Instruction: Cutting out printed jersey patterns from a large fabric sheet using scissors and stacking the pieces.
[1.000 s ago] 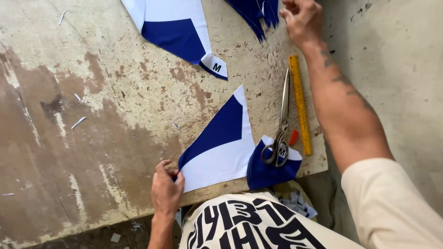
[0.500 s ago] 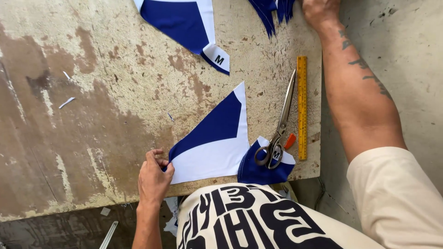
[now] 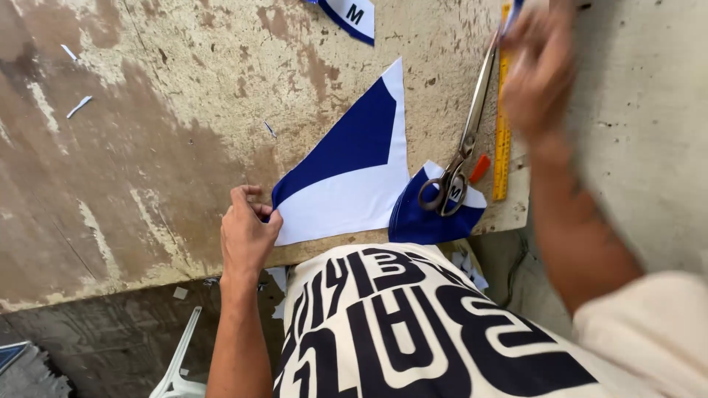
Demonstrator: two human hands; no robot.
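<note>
left hand [image 3: 247, 234] curled, fingertips pinching the blue-and-white fabric piece [image 3: 346, 177] at its corner on the surface [image 3: 147, 147]. thin, limp, light; best held by edges. right hand [image 3: 542, 74] blurred, can't tell its state.

We see a worn, stained worktable [image 3: 147, 147] filling the frame's left and centre. On it lie a blue-and-white fabric piece [image 3: 346, 177] at centre, scissors [image 3: 461, 147] and a yellow ruler [image 3: 503, 125] toward the right, and another fabric piece [image 3: 350, 15] at the top edge.
</note>
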